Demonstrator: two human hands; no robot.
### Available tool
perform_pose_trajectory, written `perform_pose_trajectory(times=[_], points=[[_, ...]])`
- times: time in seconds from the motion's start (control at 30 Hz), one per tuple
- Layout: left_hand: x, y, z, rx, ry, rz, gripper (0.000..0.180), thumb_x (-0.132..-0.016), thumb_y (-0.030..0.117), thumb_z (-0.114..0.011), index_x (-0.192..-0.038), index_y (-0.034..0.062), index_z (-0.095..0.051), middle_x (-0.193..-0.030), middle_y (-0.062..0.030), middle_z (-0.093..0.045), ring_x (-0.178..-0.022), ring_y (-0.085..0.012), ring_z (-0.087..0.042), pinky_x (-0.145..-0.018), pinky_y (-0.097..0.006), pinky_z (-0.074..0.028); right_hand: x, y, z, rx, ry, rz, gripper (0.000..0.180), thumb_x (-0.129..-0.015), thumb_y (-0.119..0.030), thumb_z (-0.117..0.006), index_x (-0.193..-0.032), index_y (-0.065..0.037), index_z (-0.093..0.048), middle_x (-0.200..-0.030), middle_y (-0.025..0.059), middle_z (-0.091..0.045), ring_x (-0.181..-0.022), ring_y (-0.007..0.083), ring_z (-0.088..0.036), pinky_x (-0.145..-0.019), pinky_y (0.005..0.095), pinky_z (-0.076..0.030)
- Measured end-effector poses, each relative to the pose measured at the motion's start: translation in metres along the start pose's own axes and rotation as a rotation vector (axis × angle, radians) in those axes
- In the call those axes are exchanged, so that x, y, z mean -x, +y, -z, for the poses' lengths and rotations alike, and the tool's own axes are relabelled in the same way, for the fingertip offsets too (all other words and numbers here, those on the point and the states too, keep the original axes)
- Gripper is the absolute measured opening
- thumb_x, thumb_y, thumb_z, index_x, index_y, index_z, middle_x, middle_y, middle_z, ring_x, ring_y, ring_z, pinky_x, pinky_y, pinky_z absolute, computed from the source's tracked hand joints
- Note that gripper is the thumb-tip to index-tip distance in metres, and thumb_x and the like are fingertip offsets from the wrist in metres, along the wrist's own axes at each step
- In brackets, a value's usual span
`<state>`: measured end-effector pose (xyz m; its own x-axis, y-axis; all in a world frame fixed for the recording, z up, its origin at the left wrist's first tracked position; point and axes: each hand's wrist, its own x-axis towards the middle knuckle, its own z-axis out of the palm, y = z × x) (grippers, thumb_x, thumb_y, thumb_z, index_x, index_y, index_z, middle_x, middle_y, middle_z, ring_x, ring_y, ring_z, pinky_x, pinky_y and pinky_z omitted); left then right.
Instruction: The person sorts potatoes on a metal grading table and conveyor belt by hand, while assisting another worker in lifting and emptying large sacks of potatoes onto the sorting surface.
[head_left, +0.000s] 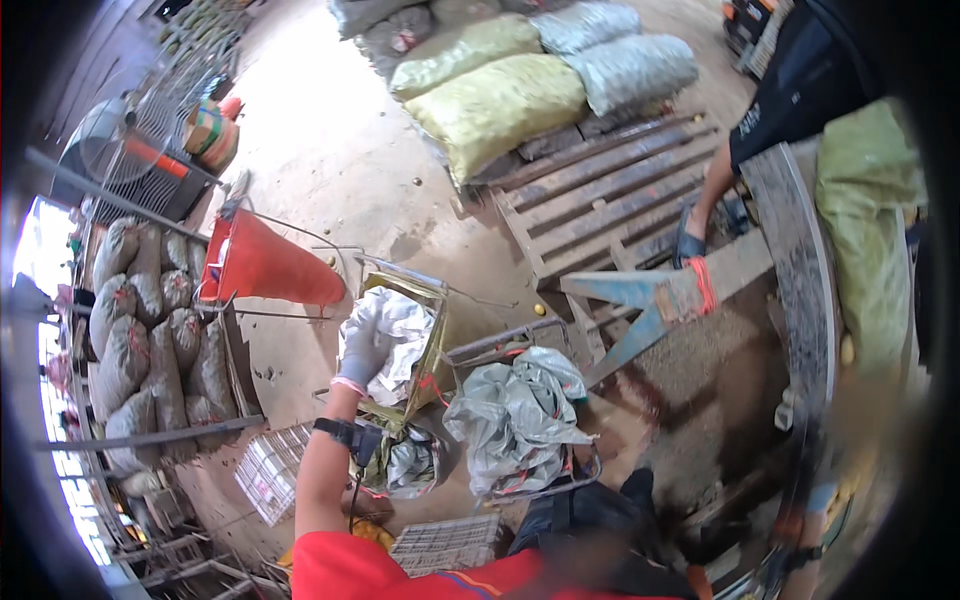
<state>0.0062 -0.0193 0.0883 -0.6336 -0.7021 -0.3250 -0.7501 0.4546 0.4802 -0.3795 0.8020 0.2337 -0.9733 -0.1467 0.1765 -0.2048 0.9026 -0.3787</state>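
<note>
My left hand, in a pale grey glove, reaches forward into an upright yellow-green sack held open by a metal frame. Its fingers are closed on crumpled white sheets; whether those are paper or thin plastic I cannot tell. Far to the right, my right hand shows only in part, blurred near the picture's dark rim. It is beside the sorting trough and some small yellow round produce; its fingers cannot be made out. A pile of grey-green woven sacks lies on a metal frame before me.
An orange-red bag hangs on a wire stand at left, near stacked filled sacks. More full sacks lie beyond a wooden pallet. Another person's leg stands by the blue-ended wooden beam. A wire crate sits low left.
</note>
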Motion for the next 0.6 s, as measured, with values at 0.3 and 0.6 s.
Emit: perform_pose_trajectory(times=[0.3,0.6], points=[[-0.016,-0.054,-0.067,-0.360,-0.216,0.099,0.123,-0.066,0.054,-0.076,-0.148,0.0065,0.001,-0.142,-0.0442,-0.005,-0.135,-0.0562,-0.011,-0.111,-0.054,-0.019,0.007,0.055,-0.021,0.041,0.068,-0.028,0.054,-0.096,-0.019,-0.050,-0.142,0.000,-0.030,-0.144,0.0160,-0.037,-0.130,0.0253,-0.039,-0.108,0.0331,-0.029],[-0.033,-0.041,-0.087,-0.454,-0.493,0.022,0.043,-0.081,0.018,-0.059,-0.120,0.0021,-0.049,-0.106,-0.0353,-0.058,-0.094,-0.0467,-0.061,-0.080,-0.049,-0.049,0.000,0.040,0.003,0.236,0.034,-0.094,0.055,-0.096,-0.029,-0.052,-0.140,0.000,-0.036,-0.142,0.0161,-0.041,-0.130,0.0251,-0.040,-0.108,0.0322,-0.029]])
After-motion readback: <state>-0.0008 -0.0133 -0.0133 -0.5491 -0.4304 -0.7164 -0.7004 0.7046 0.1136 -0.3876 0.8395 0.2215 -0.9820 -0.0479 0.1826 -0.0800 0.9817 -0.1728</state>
